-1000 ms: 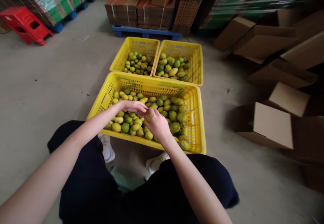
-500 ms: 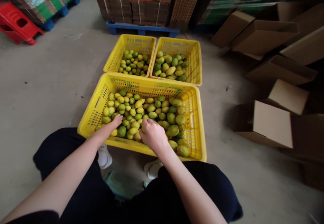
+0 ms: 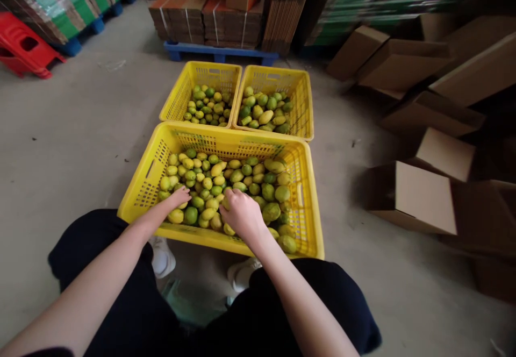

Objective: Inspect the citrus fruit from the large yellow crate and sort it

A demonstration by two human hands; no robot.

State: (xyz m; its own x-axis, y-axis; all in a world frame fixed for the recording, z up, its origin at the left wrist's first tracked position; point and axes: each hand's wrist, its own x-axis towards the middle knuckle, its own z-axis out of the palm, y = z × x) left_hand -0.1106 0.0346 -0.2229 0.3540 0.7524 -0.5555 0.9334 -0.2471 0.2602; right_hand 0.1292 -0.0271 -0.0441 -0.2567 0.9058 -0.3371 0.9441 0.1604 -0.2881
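A large yellow plastic crate [image 3: 220, 241] in front of my knees holds many green and yellow lemons [image 3: 207, 213]. Over the left part of the fruit lies my left hand [image 3: 179, 196], open, its fingers stretched down against the lemons; its fingertips are partly hidden. My right hand [image 3: 243, 213] is near the crate's middle, its fingers closed round a yellow-green lemon [image 3: 226, 203] that shows only at its edge. Larger, greener lemons [image 3: 271, 212] lie right of that hand, while smaller yellow ones gather on the left.
Two smaller yellow crates, left [image 3: 237, 72] and right [image 3: 309, 104], stand against the far side with lemons inside. Behind them, flattened cartons [image 3: 231, 26] sit on a blue pallet [image 3: 220, 54]. Open cardboard boxes [image 3: 423, 195] crowd the right; a red stool [image 3: 26, 45] stands far left.
The view has shifted slightly, so the crates appear a little lower and further left. My left hand has moved slightly back toward me over the lemons; my right hand stays closed at nearly the same spot.
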